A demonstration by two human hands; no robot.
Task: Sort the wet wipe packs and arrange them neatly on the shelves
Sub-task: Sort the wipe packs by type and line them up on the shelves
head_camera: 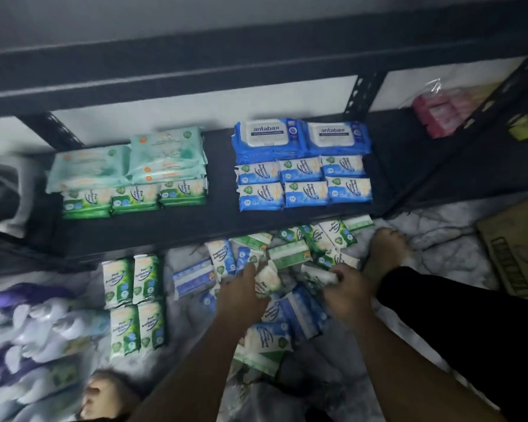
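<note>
Pretty blurry shot, so take the small stuff loosely. Both hands are down in the loose pile of packs (302, 248) on the marble floor (439, 245), right in front of the bottom shelf (220, 226). The left hand (241, 287) has its fingers curled round a green-and-white pack (267, 281); the fingertips are hidden behind it. The right hand (345, 293) pinches a pale pack (320, 277) at its fingertips, label too smeared to read. On the shelf, a row of green packs (134, 197) sits in front of stacked pale teal packs (128, 162) on the left. Further right, two rows of small blue packs (305, 185) sit in front of two big antabax packs (299, 135). Four more green floor packs (134, 303) lie in a tidy square on the floor left of the pile. The far left is a smear of purple and white packs (28, 330), cut off by the edge. The pink packs in plastic (439, 114) on the shelf at right are half hidden by the upright, and a cardboard box (518, 248) is cropped at the right edge. A bare foot (384, 251) touches the pile.
</note>
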